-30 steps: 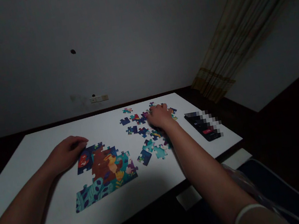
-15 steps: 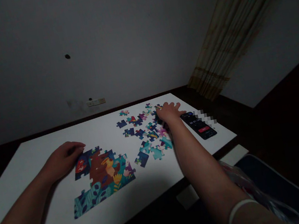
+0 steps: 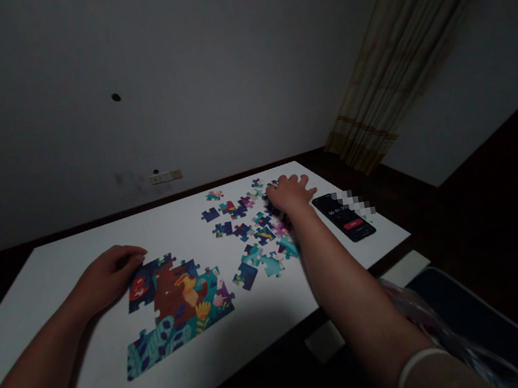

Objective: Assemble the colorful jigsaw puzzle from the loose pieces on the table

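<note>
My left hand [image 3: 108, 273] rests at the upper left corner of a partly joined jigsaw puzzle [image 3: 182, 299] showing a brown bear among leaves. Its thumb and fingertips are pressed together; whether anything is between them is hidden. Farther right, my right hand [image 3: 290, 193] lies over the far right side of a spread of loose puzzle pieces [image 3: 244, 231]. The fingers there are spread, and some pieces beneath them are covered. A dark blue piece [image 3: 246, 276] lies nearest to the joined part, right of it.
A phone [image 3: 345, 217] with a running timer lies right of my right hand. The white table [image 3: 271, 324] stands before a grey wall with a socket [image 3: 166, 177]. A curtain [image 3: 369, 83] hangs at the right. Clear plastic [image 3: 434, 323] lies beyond the table's near right edge.
My right hand has shifted slightly left over the loose pieces. My left hand stays at the puzzle corner almost unmoved.
</note>
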Tool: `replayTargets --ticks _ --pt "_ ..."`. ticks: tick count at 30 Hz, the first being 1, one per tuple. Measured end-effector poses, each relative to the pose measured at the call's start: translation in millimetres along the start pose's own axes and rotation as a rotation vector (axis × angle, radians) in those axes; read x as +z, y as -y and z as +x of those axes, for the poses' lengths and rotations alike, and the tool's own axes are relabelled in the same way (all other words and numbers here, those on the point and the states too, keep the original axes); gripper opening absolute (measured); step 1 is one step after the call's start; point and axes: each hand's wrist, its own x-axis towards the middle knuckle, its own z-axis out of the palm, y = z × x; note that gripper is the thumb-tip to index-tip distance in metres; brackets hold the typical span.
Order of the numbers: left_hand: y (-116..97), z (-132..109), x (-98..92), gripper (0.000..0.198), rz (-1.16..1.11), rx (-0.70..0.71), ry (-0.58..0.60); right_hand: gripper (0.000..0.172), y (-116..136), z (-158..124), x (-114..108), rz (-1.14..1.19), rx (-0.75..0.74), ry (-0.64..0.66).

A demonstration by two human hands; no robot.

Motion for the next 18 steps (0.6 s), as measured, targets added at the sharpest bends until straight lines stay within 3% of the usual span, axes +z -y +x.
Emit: replayTargets --ticks 3,10,18 --pt "-0.4 -0.3 0.2 0.072 0.001 -0.012 0.009 0.066 4.1 -3.2 -0.3 -0.018 -0.025 0.03" --pt "3.8 2.3 1.8 0.069 0.014 -0.003 0.01 0.073 5.7 -6.1 -2.7 0.027 0.074 0.159" --pt "7.2 3.4 1.9 0.068 0.024 0.008 0.003 0.079 -0.6 -4.2 -3.1 0.028 0.124 0.164"
